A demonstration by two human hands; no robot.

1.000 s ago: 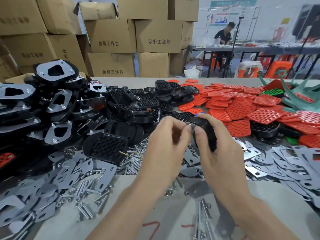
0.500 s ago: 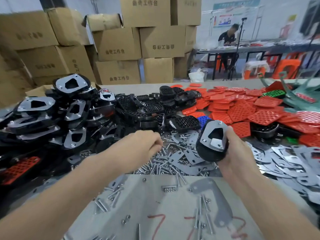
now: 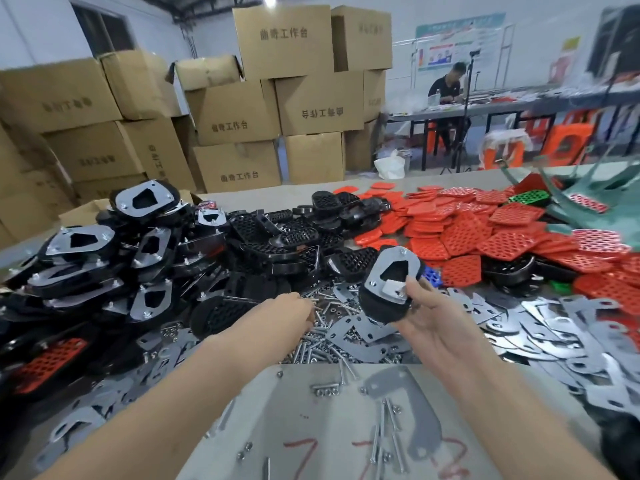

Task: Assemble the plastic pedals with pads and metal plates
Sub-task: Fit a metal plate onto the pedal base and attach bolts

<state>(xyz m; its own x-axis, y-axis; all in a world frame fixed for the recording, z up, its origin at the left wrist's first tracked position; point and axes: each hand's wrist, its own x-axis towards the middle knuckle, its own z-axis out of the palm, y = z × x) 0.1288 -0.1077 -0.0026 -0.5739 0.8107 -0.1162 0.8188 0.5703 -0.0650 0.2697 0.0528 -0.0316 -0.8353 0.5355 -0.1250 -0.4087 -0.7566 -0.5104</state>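
Cluttered worktable (image 3: 311, 427) before stacked cartons (image 3: 318, 105). The hands, together a second ago, have parted. The right hand (image 3: 436, 323) grips the plate-fitted black pedal (image 3: 379, 304) above loose metal plates (image 3: 360, 336). The left hand (image 3: 294, 311) reaches palm-down into the bolts (image 3: 322, 342); its hold can't be made out.

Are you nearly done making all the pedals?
Not nearly. Done: the heap of black pedals with metal plates, on the left. In hand: the right hand holds a pedal with a plate on it, and the left hand is down at the loose bolts. Left: many red pads, bare plates and plain black pedals wait.
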